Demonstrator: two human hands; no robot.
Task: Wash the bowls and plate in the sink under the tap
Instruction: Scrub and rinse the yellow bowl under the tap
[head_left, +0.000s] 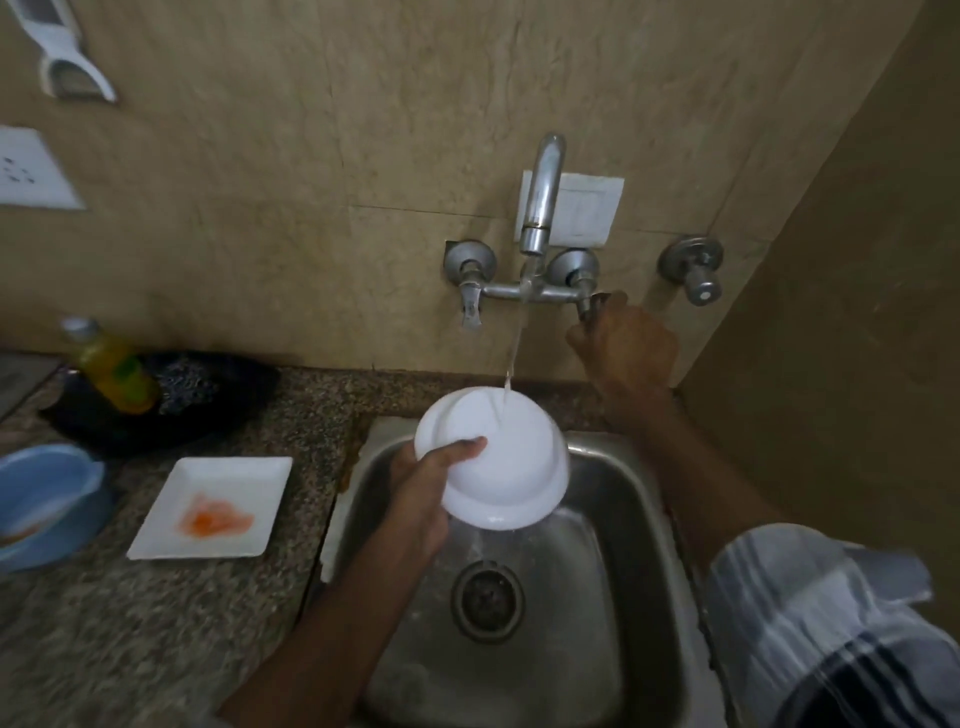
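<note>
The left hand (415, 493) curls its fingers around the rim of an upturned round white plastic bowl (498, 457) above the steel sink (639, 499), under the chrome tap's (540, 208) stream, while the right hand (623, 343) closes on the tap's right lever handle (589, 309); a stained square white plate (213, 506) sits on the granite counter (130, 623); no writing is legible.

Open steel around the drain (487, 597) in the sink (639, 499) — passable from the near edge. Blocked above by the white bowl (511, 457) under the tap (540, 208). Blocked at left counter (156, 623) by square plate (213, 506), blue bowl (47, 493), yellow bottle (111, 369) — bare granite nearer.
</note>
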